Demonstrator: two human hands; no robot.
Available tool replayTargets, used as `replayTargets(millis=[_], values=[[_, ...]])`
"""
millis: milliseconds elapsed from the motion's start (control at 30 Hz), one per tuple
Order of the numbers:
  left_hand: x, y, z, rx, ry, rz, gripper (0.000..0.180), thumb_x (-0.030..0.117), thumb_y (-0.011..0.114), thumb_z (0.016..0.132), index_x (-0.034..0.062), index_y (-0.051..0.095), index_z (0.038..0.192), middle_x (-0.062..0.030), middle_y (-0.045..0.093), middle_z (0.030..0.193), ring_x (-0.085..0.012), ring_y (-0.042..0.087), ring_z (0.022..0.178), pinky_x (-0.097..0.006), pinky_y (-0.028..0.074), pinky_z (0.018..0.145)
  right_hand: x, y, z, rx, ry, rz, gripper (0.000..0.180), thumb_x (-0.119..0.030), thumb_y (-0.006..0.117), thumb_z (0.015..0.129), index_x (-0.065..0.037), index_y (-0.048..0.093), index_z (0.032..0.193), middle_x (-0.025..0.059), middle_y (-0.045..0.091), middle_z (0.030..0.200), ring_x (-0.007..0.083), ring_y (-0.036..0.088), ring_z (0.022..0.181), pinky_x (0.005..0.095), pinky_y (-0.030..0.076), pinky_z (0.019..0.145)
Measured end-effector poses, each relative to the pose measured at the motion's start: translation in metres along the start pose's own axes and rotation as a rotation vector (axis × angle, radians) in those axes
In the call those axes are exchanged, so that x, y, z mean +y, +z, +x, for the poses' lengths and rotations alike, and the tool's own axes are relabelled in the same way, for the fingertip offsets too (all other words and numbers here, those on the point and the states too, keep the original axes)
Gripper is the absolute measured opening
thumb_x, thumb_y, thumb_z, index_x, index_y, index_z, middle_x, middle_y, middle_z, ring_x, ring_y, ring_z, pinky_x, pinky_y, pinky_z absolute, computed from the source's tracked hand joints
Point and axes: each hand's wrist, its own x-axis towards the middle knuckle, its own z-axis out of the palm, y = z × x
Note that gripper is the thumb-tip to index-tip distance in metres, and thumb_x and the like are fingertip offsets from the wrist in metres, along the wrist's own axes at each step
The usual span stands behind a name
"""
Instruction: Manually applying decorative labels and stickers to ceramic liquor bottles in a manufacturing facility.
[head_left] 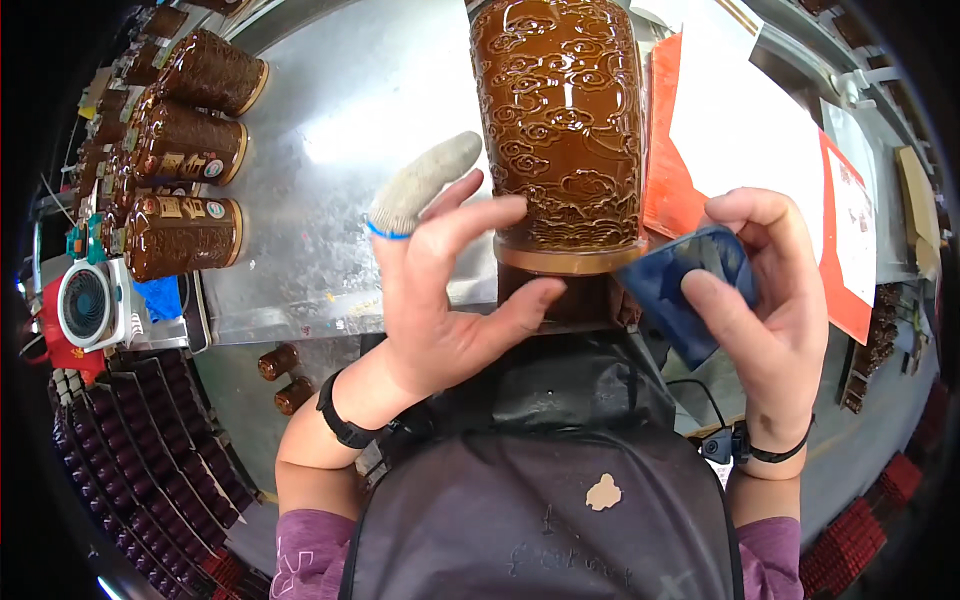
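A large glossy brown jar (pixel 560 120) with raised cloud-like relief lies in front of me, its gold-coloured rim (pixel 570 262) toward my body. My left hand (pixel 440 280) is beside the jar's near left edge, thumb and fingers spread apart. One fingertip overlaps the jar's side; I cannot tell whether it touches. A whitish knitted finger sleeve (pixel 425 185) with a blue edge covers one finger of that hand. To the right of the rim, my right hand (pixel 770 300) pinches a dark blue flat square piece (pixel 690 290) between thumb and fingers. One corner reaches close to the rim.
Several brown jars (pixel 190 145) lie stacked at the left of the metal table (pixel 300 200). A small white fan (pixel 88 303) stands near them. Red and white sheets (pixel 740 130) lie at the right. Racks of dark red pieces (pixel 150 450) stand lower left.
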Motion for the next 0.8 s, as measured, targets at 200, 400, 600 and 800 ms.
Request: replayTargets(millis=[200,400,600,800], values=[[0.011,-0.012,0.005,-0.053,0.229,0.355,0.030,0.019,0.083,0.076,0.0125,0.075,0.104,-0.0094,0.062,0.116,-0.0272,0.053,0.105,-0.038,0.046,0.087,-0.003,0.007,-0.003,-0.012,-0.091,-0.148,0.040,0.006,0.067,0.077,0.000,0.050,0.114,0.0052,0.049,0.105,0.0122,0.050,0.096,0.0250,0.042,0.088],[0.008,-0.013,0.001,-0.034,0.278,0.389,0.031,0.017,0.083,0.075,0.0173,0.077,0.104,-0.0037,0.061,0.116,-0.0252,0.052,0.105,-0.036,0.045,0.088,-0.005,0.012,-0.004,-0.049,-0.134,-0.217,0.037,0.007,0.066,0.076,-0.001,0.050,0.109,0.0060,0.048,0.101,0.0134,0.048,0.092,0.0247,0.041,0.086],[0.008,-0.010,0.001,-0.041,0.264,0.358,0.034,0.012,0.084,0.071,0.0195,0.078,0.103,-0.0016,0.061,0.113,-0.0237,0.052,0.107,-0.033,0.048,0.086,-0.009,0.018,-0.001,-0.053,-0.128,-0.256,0.037,0.008,0.065,0.075,-0.001,0.050,0.107,0.0065,0.048,0.099,0.0140,0.048,0.091,0.0247,0.041,0.085],[0.005,-0.007,0.000,-0.006,0.293,0.245,0.040,0.003,0.083,0.066,0.0171,0.078,0.103,-0.0039,0.061,0.113,-0.0225,0.053,0.109,-0.030,0.051,0.083,-0.007,0.020,0.000,-0.073,-0.143,-0.195,0.037,0.007,0.066,0.075,-0.002,0.050,0.107,0.0062,0.049,0.099,0.0140,0.048,0.091,0.0251,0.040,0.085]])
